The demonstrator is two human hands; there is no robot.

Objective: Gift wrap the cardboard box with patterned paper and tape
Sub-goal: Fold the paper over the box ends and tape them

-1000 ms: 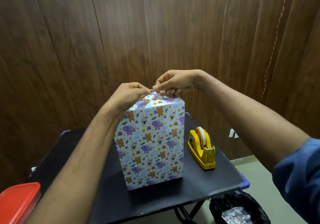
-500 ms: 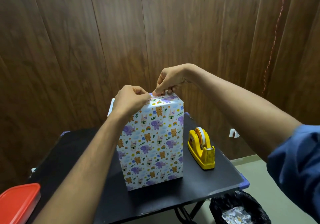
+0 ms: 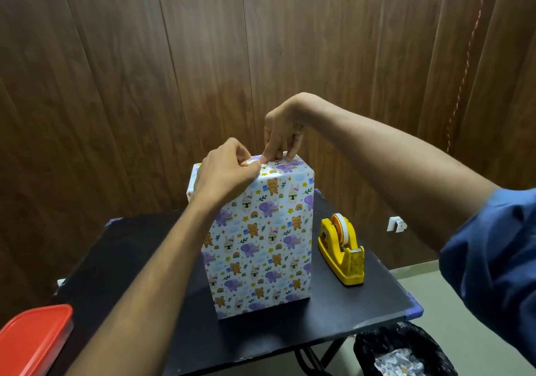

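Both hands have dropped onto the wrapped box point(image 3: 261, 242) standing mid-table, left hand point(image 3: 224, 172) curled pressing, right hand point(image 3: 280, 137) pinching the far-edge paper, so top-flap sealing looks nearly finished.

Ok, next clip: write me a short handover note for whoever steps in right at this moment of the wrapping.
Left hand: curled, knuckles up, on the near left of the box top; what it pinches is hidden.
Right hand: fingertips down on the far top edge, pressing or pinching the paper there.
Box: upright mid-table, front and right faces fully covered in paper. Tape dispenser stands right of it, apart.
Done: the sides that show are wrapped.
Left: finish folding and taping the top; whether tape is already on it cannot be seen. The bottom end is hidden.
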